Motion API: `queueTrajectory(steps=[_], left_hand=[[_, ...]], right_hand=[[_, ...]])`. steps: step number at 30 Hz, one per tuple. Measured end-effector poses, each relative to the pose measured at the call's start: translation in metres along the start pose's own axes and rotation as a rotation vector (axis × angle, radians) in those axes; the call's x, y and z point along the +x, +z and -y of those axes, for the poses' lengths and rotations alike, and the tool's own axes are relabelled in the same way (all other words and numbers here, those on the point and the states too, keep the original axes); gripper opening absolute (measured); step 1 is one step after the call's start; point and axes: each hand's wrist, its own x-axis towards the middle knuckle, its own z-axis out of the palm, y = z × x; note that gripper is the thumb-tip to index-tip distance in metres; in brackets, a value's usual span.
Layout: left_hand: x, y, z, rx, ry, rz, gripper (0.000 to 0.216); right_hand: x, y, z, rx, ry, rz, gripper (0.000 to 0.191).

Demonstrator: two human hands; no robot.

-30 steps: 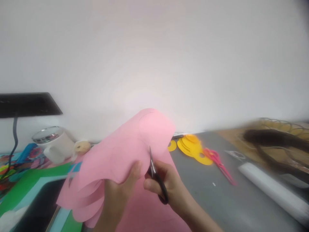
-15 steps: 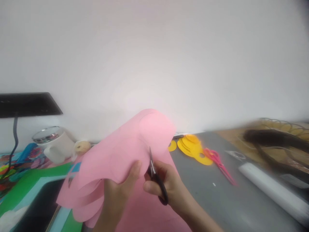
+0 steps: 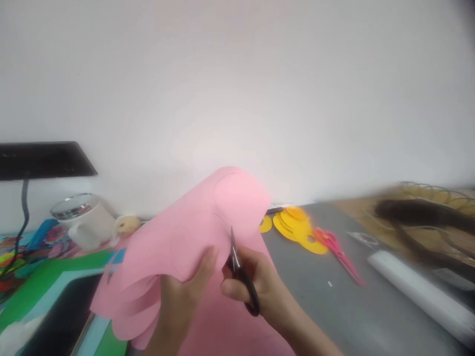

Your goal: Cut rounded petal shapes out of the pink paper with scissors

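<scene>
My left hand [image 3: 181, 296] pinches the pink paper [image 3: 185, 227], with my thumb on top, near the black scissors [image 3: 248, 289]. The other fingers of that hand go under the paper, so I can't see them. My right hand [image 3: 260, 277] is curled around the black handles of the scissors. One shiny blade shows on top of the paper, and its tip points up and away from me. I can't tell how far apart the two blades are, because the paper and my hand hide the rest.

The paper is big and bendy. Most of it is in front of my left hand, and its far end curls up in front of the wall [image 3: 237, 99]. A thin round line is drawn on it, past the tip of the blade. To the left of my left hand, curvy flaps of the paper hang down. More pink paper is below my two hands.

The bench [image 3: 308, 287] is grey. On it, to the right of the paper, are yellow shapes [image 3: 291, 222] in a pile, with pink scissors [image 3: 339, 254] just beside them. A white roll [image 3: 415, 291] is farther right. A white mug [image 3: 89, 227] is on the left, well apart from my hands
</scene>
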Motion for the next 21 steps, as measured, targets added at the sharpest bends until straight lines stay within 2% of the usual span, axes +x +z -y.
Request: queueTrajectory(steps=[21], left_hand=[[-0.0014, 0.0020, -0.0084, -0.018, -0.006, 0.008, 0.068]], right_hand=[[-0.0001, 0.0000, -0.0018, -0.031, -0.024, -0.017, 0.040]])
